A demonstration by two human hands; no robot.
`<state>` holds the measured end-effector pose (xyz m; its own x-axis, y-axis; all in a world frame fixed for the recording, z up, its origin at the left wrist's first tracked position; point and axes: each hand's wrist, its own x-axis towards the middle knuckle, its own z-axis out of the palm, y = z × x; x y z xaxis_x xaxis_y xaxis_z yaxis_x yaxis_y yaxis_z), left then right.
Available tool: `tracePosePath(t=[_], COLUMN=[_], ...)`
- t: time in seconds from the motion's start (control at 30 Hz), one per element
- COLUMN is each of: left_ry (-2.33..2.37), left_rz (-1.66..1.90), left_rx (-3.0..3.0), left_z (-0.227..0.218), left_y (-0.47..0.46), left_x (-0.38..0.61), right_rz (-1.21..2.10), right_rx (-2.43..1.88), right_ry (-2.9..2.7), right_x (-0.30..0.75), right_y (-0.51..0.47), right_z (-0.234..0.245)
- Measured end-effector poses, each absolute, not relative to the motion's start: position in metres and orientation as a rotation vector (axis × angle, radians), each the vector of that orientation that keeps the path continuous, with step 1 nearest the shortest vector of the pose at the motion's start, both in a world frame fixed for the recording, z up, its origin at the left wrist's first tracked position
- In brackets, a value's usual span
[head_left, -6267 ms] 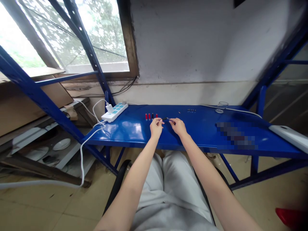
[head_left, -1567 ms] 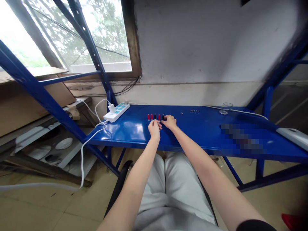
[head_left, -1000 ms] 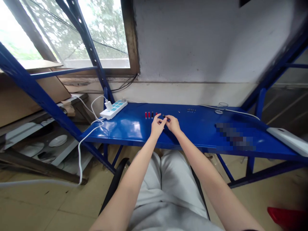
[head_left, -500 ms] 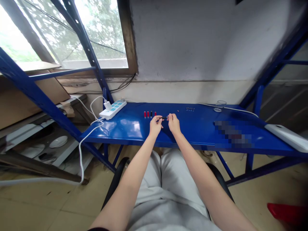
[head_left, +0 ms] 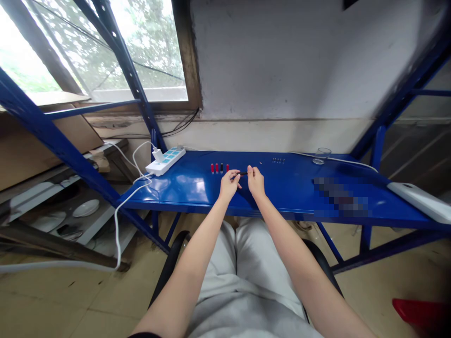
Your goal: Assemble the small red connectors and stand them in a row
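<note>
A short, thin black stick-like piece [head_left: 243, 173] spans the gap between my two hands above the front of the blue table [head_left: 190, 195]. My left hand [head_left: 230, 184] pinches its left end, and my right hand [head_left: 255, 181] has thumb and fingers closed on its right end. Fingertips cover both ends, so its exact kind is hidden. Just beyond my left hand stand small red cylinders [head_left: 216, 168] and a black cylinder [head_left: 221, 167] in a row, with pale lower ends. Farther right lie several tiny metal pieces [head_left: 278, 160]. A tiny pinkish bit [head_left: 260, 163] lies between.
A white power strip [head_left: 165, 161] with a plugged-in charger and cable sits at the left end. Toward the back right stands a clear glass [head_left: 322, 156]. A blurred-out dark object [head_left: 340, 196] and a white slab-like object [head_left: 419, 201] lie at right.
My right hand has shifted slightly along the black piece; the lighter end that showed beside its fingers is no longer visible, and dark surface now meets them. My left hand stays nearly in place.
</note>
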<state>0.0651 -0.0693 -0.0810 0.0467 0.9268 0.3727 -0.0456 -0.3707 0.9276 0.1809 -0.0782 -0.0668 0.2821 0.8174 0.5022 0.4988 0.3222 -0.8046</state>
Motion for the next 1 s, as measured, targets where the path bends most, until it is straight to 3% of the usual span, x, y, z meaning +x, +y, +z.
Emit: tracePosePath(t=[1.0], left_ry=[1.085], left_rz=[1.424], left_rx=[1.479], left_z=[-0.0795], left_y=[-0.0704], left_x=[0.064], right_rz=[0.281], right_rx=[-1.313], right_ry=[-1.419], right_x=[0.1798], right_y=[-0.0778], right_z=[-0.0668])
